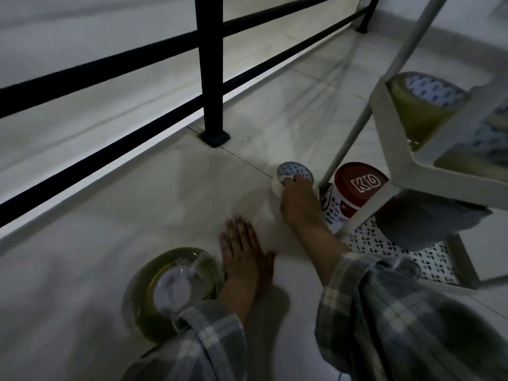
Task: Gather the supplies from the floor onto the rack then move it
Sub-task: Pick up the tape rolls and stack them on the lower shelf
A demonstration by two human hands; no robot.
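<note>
**Two tape rolls left on the floor, rack partly loaded**

The white rack stands at the right of the floor and already carries goods: olive tape rolls on an upper shelf and a red-lidded KD canister low down at its near corner, though I cannot tell whether the canister sits on the bottom shelf or on the floor.

By my judgement the gathering is well along but not finished, and moving the rack is yet to come.

The right grip is clenched over a small white tape roll just beside the rack's leg, well in from the railing edge of the floor. That roll lies flat with its patterned core facing up; being round, it has no long axis, only the core's axis standing roughly upright.

The left grip is released, palm flat on the floor, touching or just beside a large olive tape roll at the near left. This one also lies face up, and is blurred
</note>
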